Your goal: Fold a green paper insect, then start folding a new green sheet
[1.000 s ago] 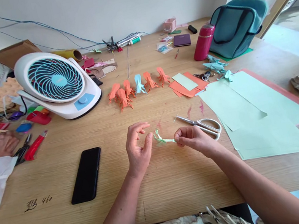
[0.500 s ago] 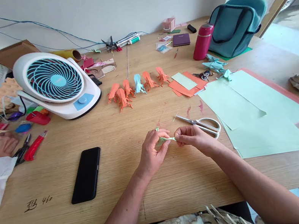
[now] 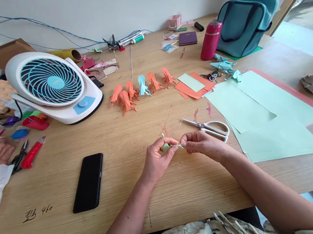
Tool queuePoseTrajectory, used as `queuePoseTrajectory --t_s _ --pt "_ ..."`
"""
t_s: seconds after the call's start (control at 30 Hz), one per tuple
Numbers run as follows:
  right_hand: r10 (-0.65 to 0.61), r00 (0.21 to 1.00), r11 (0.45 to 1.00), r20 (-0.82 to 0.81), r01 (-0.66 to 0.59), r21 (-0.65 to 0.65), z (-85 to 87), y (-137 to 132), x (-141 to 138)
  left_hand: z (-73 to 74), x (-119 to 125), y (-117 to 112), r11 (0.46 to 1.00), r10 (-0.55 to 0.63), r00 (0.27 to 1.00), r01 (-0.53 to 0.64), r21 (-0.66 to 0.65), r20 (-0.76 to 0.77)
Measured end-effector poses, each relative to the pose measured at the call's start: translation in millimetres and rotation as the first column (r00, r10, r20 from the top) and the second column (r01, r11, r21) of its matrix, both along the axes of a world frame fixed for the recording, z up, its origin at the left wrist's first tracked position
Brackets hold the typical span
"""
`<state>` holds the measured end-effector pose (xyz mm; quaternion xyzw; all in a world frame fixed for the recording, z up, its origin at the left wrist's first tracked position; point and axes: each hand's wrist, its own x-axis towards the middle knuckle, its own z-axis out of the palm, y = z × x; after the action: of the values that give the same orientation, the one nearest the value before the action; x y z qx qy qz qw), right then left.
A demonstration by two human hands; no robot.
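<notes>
Left side, on the wooden surface [image 3: 113, 148]: I log a dark phone [image 3: 88, 183], lying flat, well apart from the work. Farther back, orange paper figures [image 3: 125, 100] and one blue paper figure [image 3: 142, 84] stand in a loose row. Centre: the left hand [image 3: 155, 159] has its fingers closed around the green folded paper [image 3: 166, 147], which sits between the two hands; whether it touches the surface I cannot tell. The right hand [image 3: 199, 143] has its fingers pinched on the thin end. Just beyond lie open scissors [image 3: 202, 125], then pale green sheets [image 3: 282, 141] at far right. Step in hand, my judgement: shaping that narrow end by fingertip. Next move calls for a steady left grip and small, light right-hand pinches; thin paper could tear if pulled.
</notes>
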<state>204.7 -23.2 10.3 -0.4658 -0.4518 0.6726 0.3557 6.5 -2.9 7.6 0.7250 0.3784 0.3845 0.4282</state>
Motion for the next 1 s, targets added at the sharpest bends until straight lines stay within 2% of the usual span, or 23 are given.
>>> queuePoseTrajectory --t_s 0.2,0.37,0.57,0.73,1.0 --pt "0.083 0.996 0.996 0.025 -0.082 -0.046 -3.4 0.4 8.8 -3.8 -0.8 2.1 0.995 -0.065 0.997 0.062 -0.08 -0.033" --pt "0.062 0.998 0.997 0.006 -0.062 -0.039 -3.2 -0.4 8.7 -5.2 -2.1 2.5 0.987 -0.111 0.993 0.106 -0.116 -0.036" --pt "0.116 0.993 0.992 0.005 -0.116 -0.05 -5.2 -0.9 7.5 -1.4 -2.0 2.3 0.996 -0.072 0.994 0.067 -0.063 -0.079" --pt "0.088 0.996 0.992 -0.023 -0.089 -0.084 -4.4 -0.3 6.4 -1.4 -2.9 3.3 0.996 -0.085 0.992 0.083 -0.022 -0.094" --pt "0.075 0.997 0.996 0.018 -0.074 -0.041 -1.1 -1.2 4.8 -3.9 -1.3 3.0 0.993 -0.073 0.991 0.083 0.089 -0.11"
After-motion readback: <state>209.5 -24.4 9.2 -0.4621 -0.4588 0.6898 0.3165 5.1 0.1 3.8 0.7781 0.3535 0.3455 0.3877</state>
